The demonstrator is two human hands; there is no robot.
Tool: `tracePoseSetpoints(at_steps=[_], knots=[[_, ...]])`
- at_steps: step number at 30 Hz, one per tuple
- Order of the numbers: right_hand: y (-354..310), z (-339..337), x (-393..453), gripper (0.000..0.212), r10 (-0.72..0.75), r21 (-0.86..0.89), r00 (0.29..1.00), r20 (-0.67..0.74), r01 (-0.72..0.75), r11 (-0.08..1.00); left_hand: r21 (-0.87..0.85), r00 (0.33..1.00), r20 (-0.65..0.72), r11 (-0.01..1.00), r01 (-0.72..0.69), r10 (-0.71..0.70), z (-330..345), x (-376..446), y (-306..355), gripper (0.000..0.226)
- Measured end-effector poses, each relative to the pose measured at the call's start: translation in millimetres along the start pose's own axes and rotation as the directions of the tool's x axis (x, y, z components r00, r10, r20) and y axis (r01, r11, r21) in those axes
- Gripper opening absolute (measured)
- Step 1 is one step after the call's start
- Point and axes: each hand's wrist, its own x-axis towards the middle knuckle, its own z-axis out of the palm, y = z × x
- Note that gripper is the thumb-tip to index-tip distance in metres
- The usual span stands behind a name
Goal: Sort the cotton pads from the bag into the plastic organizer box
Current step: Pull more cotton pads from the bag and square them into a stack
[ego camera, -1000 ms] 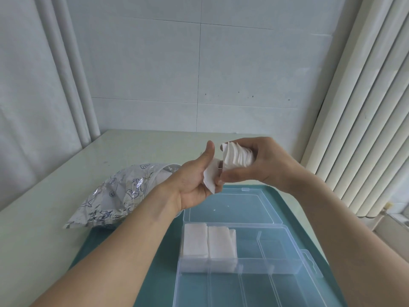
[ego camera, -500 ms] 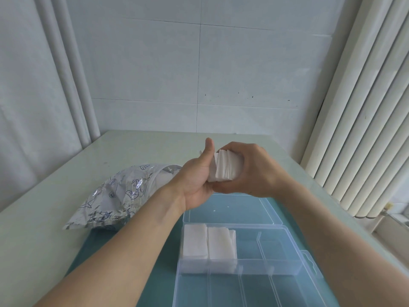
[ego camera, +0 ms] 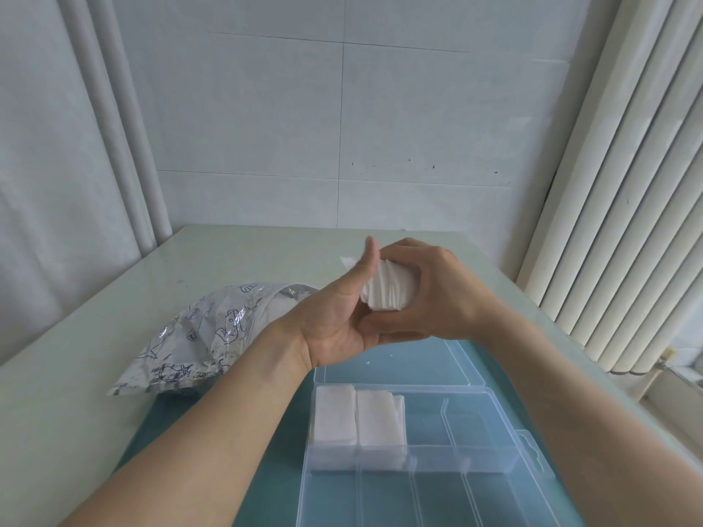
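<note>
Your right hand (ego camera: 430, 294) now grips the squared-up stack of cotton pads (ego camera: 388, 289) above the organizer box (ego camera: 494, 462), your left hand (ego camera: 334, 321) pressing flat against its edge, no longer fanned apart, so it looks ready for the box

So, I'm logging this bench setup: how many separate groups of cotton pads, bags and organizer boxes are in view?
Pad stacks in the organizer box: 2
Pad stack held between the hands: 1
Bag: 1
Organizer box: 1
Total: 5
</note>
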Motion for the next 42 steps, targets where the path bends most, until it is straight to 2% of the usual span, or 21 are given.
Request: tracePoseSetpoints(at_steps=[3,7,9,12,15,19,22,25,28,31,34,35,38,40,42], knots=[[-2.2,1.2,-0.9,0.083,0.013,-0.032,0.999,0.047,-0.012,0.999,-0.021,1.0,0.004,1.0,0.018,-0.018,2.3,-2.4,-0.8,0.035],[1.3,-0.5,-1.4,0.105,0.019,-0.026,0.996,0.088,-0.017,1.0,-0.042,0.999,0.04,0.999,0.03,-0.029,-4.1,-4.4,0.2,0.038],[0.9,0.9,-1.1,0.103,0.014,-0.058,0.994,0.107,-0.008,0.998,-0.055,0.997,0.07,0.998,0.042,-0.038,-6.2,-5.6,1.6,0.04],[1.1,5.4,-1.2,0.1,-0.021,-0.011,0.993,0.116,0.022,1.0,-0.04,0.999,0.041,0.999,0.035,-0.033,-5.0,-3.1,-0.2,0.025],[0.5,5.8,-2.5,0.098,-0.043,0.04,0.995,0.092,0.039,0.998,-0.116,0.999,0.039,0.993,0.009,-0.004,-5.9,-0.3,-1.1,0.037],[1.9,0.9,-2.8,0.076,-0.055,0.169,0.997,0.051,0.045,0.985,-0.14,0.988,0.14,0.989,-0.04,0.059,-8.5,-4.5,4.0,0.035],[3.3,-0.5,-1.6,0.084,-0.045,0.254,0.997,0.06,0.028,0.967,-0.065,0.994,0.103,0.998,-0.026,0.032,-5.1,-3.4,4.7,0.037],[5.5,0.3,-1.5,0.076,-0.024,0.22,0.996,0.084,0.005,0.975,-0.055,0.999,0.037,0.998,0.01,-0.008,-3.5,-2.8,3.2,0.035],[6.0,-0.4,-3.0,0.06,-0.028,0.183,0.999,0.031,0.022,0.983,-0.093,0.996,0.093,0.996,-0.009,0.018,-5.6,-4.9,4.9,0.036],[5.6,-0.7,-1.8,0.083,-0.025,0.229,1.0,0.006,0.023,0.973,-0.12,0.994,0.108,0.993,-0.017,0.03,-4.5,-4.5,5.1,0.027],[7.1,-2.4,-0.5,0.111,0.014,0.278,0.996,0.09,-0.039,0.96,-0.039,0.994,0.099,0.999,-0.031,0.035,-1.5,-4.0,4.9,0.03],[6.8,-2.1,-1.3,0.111,0.016,0.26,0.994,0.107,-0.044,0.965,-0.038,0.995,0.099,0.999,-0.029,0.032,-1.7,-4.0,4.4,0.036],[6.2,-0.1,-2.2,0.093,-0.013,0.179,0.998,0.067,0.0,0.984,-0.056,0.993,0.119,0.998,-0.01,0.017,-1.5,-2.6,2.4,0.047],[2.0,1.7,-2.8,0.091,-0.016,0.13,0.997,0.074,0.006,0.991,-0.033,0.995,0.098,0.999,0.01,-0.006,1.2,-1.7,-0.7,0.046],[-2.2,2.8,-2.4,0.096,-0.02,0.054,0.996,0.092,0.015,0.998,-0.034,1.0,0.009,0.999,0.014,-0.014,4.9,-1.3,-2.4,0.037]])
